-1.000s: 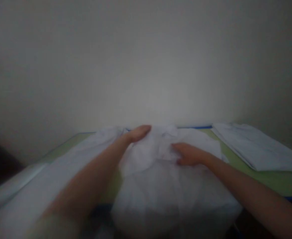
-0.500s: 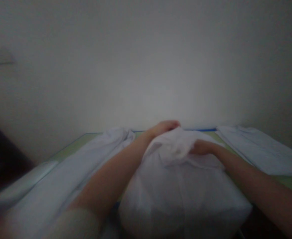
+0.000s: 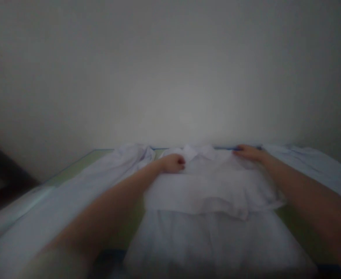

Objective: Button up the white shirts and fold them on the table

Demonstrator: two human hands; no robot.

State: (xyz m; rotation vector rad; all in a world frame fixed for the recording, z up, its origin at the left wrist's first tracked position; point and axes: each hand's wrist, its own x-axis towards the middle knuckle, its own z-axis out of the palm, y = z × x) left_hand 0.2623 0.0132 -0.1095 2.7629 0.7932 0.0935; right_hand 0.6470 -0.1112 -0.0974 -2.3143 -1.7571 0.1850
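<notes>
A white garment (image 3: 211, 186) lies across a green table (image 3: 71, 172), its far part folded back toward me so a doubled edge runs across the middle. My left hand (image 3: 173, 162) rests closed on the garment's far left corner, fingers curled on the cloth. My right hand (image 3: 247, 153) lies at the far right corner by the table's blue back edge, fingers pressed down on the cloth. The picture is dim and blurred.
More white cloth (image 3: 65, 197) is bunched and spread along the left side of the table. Another white cloth (image 3: 312, 166) lies flat at the right. A pale wall (image 3: 170, 77) rises right behind the table's far edge. A dark shape (image 3: 1, 170) stands at far left.
Both hands have moved apart from the middle of the garment to its far corners. The bunched cloth between them now lies flat, folded over.
</notes>
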